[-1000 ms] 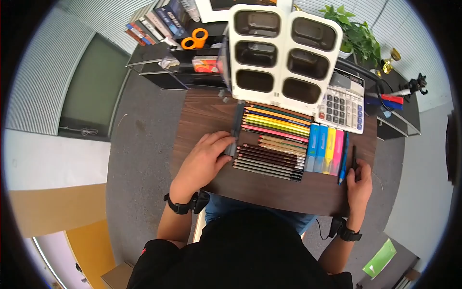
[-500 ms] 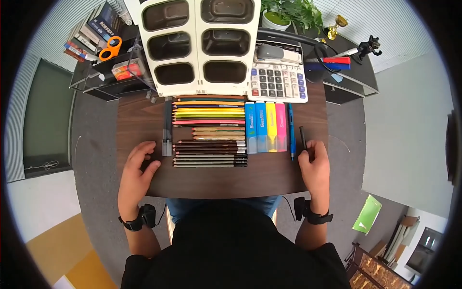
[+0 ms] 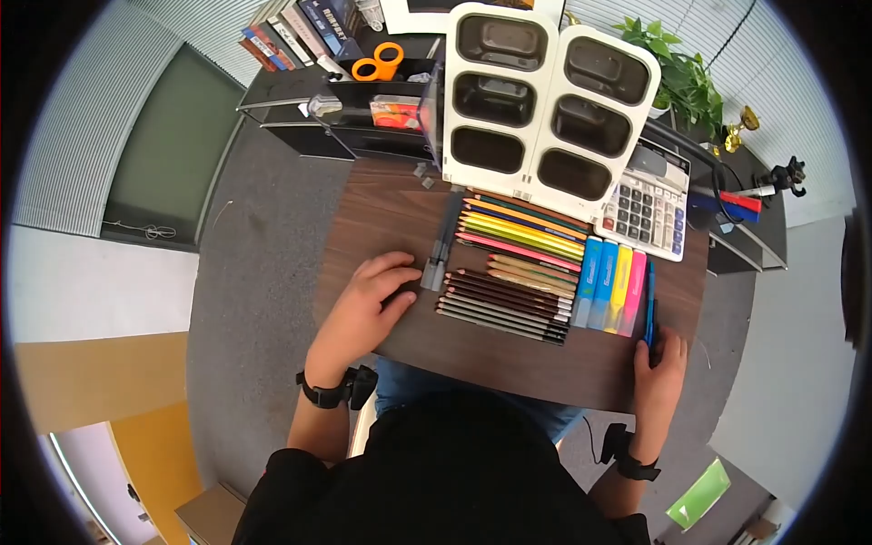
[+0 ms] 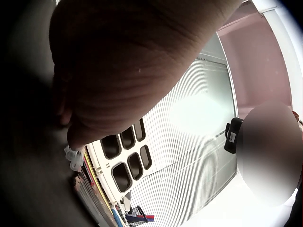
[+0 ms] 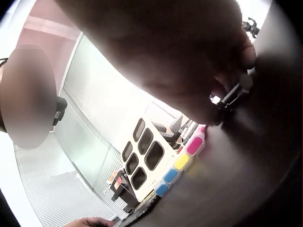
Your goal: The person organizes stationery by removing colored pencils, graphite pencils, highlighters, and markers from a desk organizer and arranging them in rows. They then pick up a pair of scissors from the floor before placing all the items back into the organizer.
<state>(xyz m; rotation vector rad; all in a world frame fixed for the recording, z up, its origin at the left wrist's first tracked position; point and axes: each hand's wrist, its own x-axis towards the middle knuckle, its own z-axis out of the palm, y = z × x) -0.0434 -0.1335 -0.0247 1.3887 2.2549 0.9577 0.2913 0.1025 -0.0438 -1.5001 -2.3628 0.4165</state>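
At the right end of the row, my right hand [image 3: 660, 374] pinches the end of a dark pen [image 5: 232, 99] between thumb and fingers, beside a blue pen [image 3: 650, 295]. Much of the dark pen is hidden by the hand. My left hand [image 3: 359, 309] rests on the desk, fingers loosely bent and holding nothing, its fingertips near the grey clear-capped pens [image 3: 441, 245]. Between the hands lie coloured pencils [image 3: 522, 232], wood-toned pencils [image 3: 531, 274], dark brown pencils [image 3: 509, 293] and grey pencils [image 3: 500, 322]. Blue, yellow and pink highlighters [image 3: 621, 289] lie side by side to their right.
Behind the pencils stands a white frame with six dark compartments [image 3: 545, 100]. A calculator [image 3: 645, 213] sits to its right, and a black organizer with orange scissors [image 3: 379, 62] to its left. Small grey bits [image 3: 423, 174] lie near the organizer. The desk's front edge [image 3: 481, 386] is close to my body.
The head view swung and came back. My left hand has drawn away from the grey pens. My right hand has brought the dark pen leftward, up against the blue pen.
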